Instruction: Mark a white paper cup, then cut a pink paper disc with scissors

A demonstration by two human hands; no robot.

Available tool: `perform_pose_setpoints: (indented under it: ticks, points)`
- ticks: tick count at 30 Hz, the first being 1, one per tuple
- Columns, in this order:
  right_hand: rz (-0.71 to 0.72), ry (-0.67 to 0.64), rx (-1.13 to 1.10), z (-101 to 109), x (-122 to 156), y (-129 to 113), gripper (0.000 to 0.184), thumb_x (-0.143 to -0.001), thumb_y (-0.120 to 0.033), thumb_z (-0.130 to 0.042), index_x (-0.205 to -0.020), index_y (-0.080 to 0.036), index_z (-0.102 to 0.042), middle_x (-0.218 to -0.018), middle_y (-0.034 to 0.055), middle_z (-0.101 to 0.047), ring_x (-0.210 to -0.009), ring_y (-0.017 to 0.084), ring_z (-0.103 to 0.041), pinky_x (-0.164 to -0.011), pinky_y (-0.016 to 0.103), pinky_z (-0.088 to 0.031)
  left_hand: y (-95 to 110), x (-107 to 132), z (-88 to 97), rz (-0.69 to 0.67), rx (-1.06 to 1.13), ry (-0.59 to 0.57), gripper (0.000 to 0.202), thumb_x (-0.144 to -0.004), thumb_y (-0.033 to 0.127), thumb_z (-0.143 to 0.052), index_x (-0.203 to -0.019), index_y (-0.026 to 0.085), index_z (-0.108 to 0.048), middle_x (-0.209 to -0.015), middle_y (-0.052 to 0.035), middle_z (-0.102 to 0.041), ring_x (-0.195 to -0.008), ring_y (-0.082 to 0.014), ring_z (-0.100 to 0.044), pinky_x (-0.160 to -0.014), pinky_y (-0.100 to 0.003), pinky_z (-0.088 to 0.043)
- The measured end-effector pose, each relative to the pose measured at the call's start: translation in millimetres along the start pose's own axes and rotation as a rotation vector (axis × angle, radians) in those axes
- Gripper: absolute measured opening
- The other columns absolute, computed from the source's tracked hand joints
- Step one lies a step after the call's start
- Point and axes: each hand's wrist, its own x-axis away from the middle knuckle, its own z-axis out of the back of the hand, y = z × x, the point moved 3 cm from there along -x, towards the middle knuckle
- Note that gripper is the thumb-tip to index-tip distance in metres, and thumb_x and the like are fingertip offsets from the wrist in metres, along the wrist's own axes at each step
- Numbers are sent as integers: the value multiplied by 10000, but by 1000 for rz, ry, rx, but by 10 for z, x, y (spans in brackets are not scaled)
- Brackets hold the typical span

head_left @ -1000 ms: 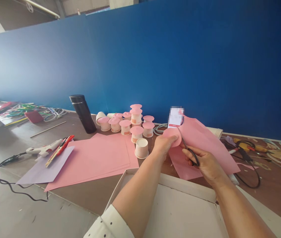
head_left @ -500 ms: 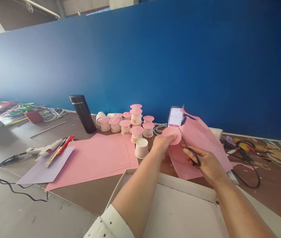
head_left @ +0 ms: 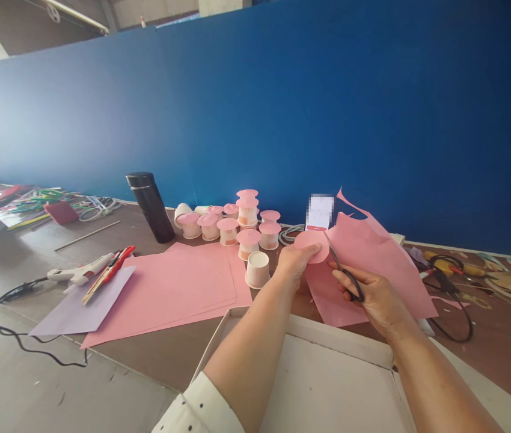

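Observation:
My left hand point(head_left: 295, 262) pinches a pink paper disc point(head_left: 310, 245), thumb on top. My right hand point(head_left: 375, 296) has its fingers in the handles of black-handled scissors point(head_left: 349, 278). Their blades point up and left, along the disc's right edge. Behind and to the right of the scissors stands a pink paper sheet point(head_left: 373, 258) with a curved cut-out and a thin curling strip at its top. To the left of my left hand, a paper cup point(head_left: 258, 270) rests beside several cups topped with pink discs point(head_left: 249, 238).
Pink sheets point(head_left: 183, 279) lie left of the cups, with a lilac sheet point(head_left: 102, 300), a red utility knife point(head_left: 110, 273) and a glue gun point(head_left: 79, 272). A black flask point(head_left: 151, 207) and a lit phone point(head_left: 319, 211) stand behind. A white box point(head_left: 327, 385) is below my arms.
The pink sheet has shifted right and sagged, and its curled strip has swung away from the phone. The disc, the scissors and both hands have barely moved.

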Motion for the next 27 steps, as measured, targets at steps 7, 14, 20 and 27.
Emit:
perform_pose_setpoints:
  ticks: [7,14,20,27]
  points:
    - [14,11,0,-6,4,-8,644,-654,-594,-744,-1152,-187,-709,-636,-19,-484,-619,125,-399,-567,273,-331,21,19,0,-48,-94,5,464,-632,354,-781,-1031,135,-687,-1062,-143,-682,-992,-290,-618,-882,-403,-475]
    - [3,6,-11,-6,22,-50,650,-646,-581,-759,-1152,-176,-709,-619,-24,-477,-595,115,-401,-551,269,-339,35,19,-1,-50,-89,18,404,-642,322,-772,-989,130,-696,-1051,-134,-690,-991,-284,-619,-881,-398,-473]
    - [9,20,-6,-15,26,-65,668,-630,-599,-759,-1145,-175,-714,-623,-18,-481,-586,113,-406,-531,263,-351,43,22,-6,-46,-91,17,396,-637,331,-779,-969,129,-699,-1037,-131,-692,-999,-286,-616,-898,-394,-467]
    - [-1,2,-24,-12,28,-75,620,-649,-566,-764,-1134,-182,-719,-627,-21,-490,-590,107,-405,-537,256,-344,58,46,-9,-33,-104,28,385,-644,329,-765,-969,135,-695,-1059,-130,-695,-996,-281,-621,-883,-392,-473]
